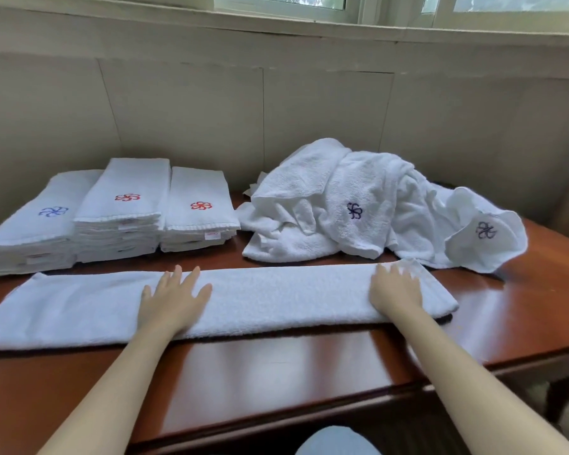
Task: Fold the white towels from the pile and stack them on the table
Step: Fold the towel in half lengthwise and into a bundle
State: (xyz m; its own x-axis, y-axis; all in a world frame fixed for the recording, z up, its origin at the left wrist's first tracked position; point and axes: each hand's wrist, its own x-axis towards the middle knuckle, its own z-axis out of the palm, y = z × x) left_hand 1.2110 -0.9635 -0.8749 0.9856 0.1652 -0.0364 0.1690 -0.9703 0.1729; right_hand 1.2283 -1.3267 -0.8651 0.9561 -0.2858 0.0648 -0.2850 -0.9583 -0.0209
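A white towel [260, 297], folded into a long narrow strip, lies across the red-brown table [276, 372] from left to right. My left hand [173, 298] rests flat on it left of the middle, fingers spread. My right hand [396, 289] lies flat near the strip's right end, fingers apart. Behind the strip on the right sits a rumpled pile of white towels [358, 205] with dark embroidered logos. At the back left stand three stacks of folded towels: a low one with a blue logo [37, 231], a taller one with a red logo [122, 208] and a short one with a red logo [199, 208].
A panelled cream wall [276, 103] rises right behind the table, with a window sill above. The table's front edge [309, 418] runs close to my body and its right corner drops off by a table leg [559, 402]. A pale knee [339, 441] shows below.
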